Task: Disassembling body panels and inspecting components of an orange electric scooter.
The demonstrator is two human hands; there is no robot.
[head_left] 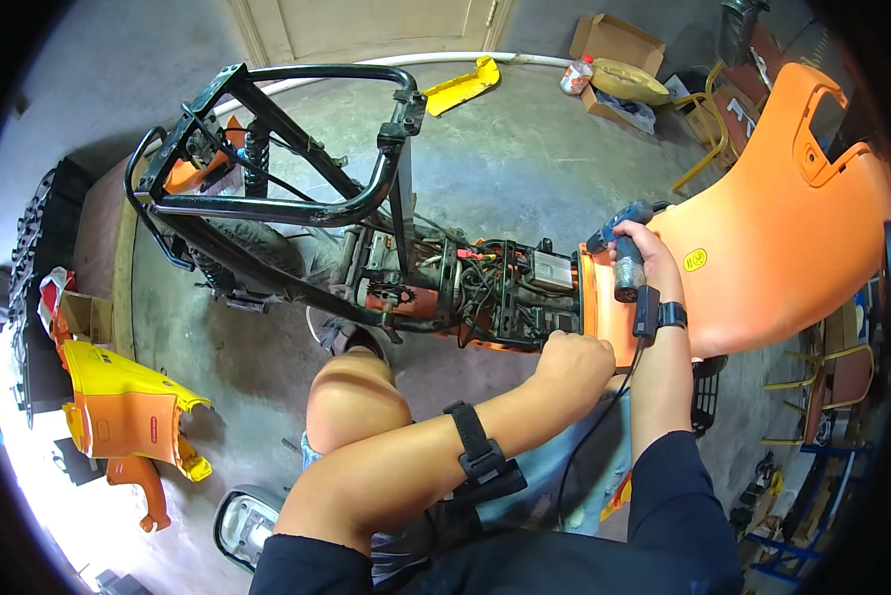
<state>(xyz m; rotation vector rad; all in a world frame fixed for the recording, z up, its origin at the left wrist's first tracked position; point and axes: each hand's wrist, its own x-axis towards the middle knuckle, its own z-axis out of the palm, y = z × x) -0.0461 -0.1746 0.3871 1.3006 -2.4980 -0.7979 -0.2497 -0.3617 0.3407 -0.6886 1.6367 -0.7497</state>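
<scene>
My right hand [649, 248] grips a cordless drill [628, 280] pointed toward the left edge of a large orange body panel [753, 248]. Below it, my left hand [574, 362] is closed at the lower left edge of that panel; what its fingers hold, if anything, I cannot make out. Left of both hands lies an exposed vehicle chassis [445, 297] with wiring, a silver box [552, 269] and a black tubular upper frame [267, 208].
Yellow-and-orange plastic body parts [118, 412] lie at the left. A yellow piece [455, 94] is on the floor by the door. An open cardboard box [609, 50], a bottle [575, 77] and chairs [713, 134] stand at the back right. My knee [351, 402] is below the frame.
</scene>
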